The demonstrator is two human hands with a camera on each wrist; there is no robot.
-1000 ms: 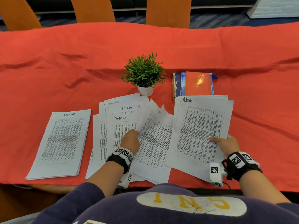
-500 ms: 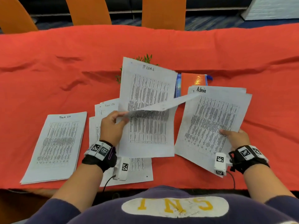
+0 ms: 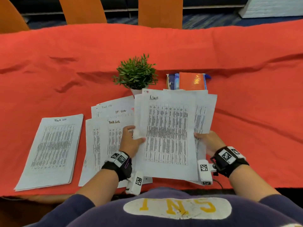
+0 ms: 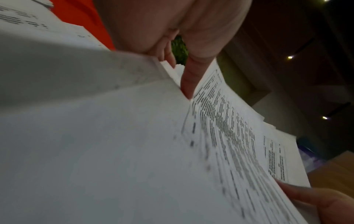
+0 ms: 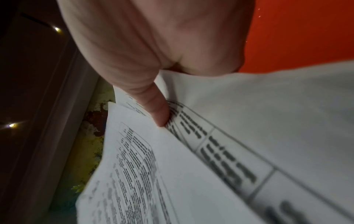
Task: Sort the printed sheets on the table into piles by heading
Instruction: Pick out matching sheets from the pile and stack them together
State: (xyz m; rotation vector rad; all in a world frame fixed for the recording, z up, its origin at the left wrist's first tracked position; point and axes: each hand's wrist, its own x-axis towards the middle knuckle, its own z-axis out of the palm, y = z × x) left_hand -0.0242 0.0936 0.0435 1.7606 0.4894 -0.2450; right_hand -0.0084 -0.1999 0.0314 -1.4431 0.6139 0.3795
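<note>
Between my hands I hold a stack of printed sheets [image 3: 167, 133] whose top page is headed "Admin", raised off the red cloth in the head view. My left hand [image 3: 136, 136] pinches its left edge, thumb [image 4: 187, 81] on top. My right hand [image 3: 199, 136] pinches the right edge, thumb [image 5: 155, 109] pressed on the printed table. A neat "Task list" pile [image 3: 52, 149] lies at the left. A loose fanned pile [image 3: 101, 141] showing "Task List" and "IT Log" headings lies partly under my left wrist.
A small potted plant [image 3: 136, 74] and stacked books [image 3: 188, 81] stand just behind the papers. The red tablecloth [image 3: 254, 112] stretches bare to the right and far side. Orange chair backs [image 3: 160, 12] line the far edge.
My left hand brought the lifted sheets rightward and down from the middle pile. The Admin stack shifted left towards the middle, and both hands now grip it at its side edges.
</note>
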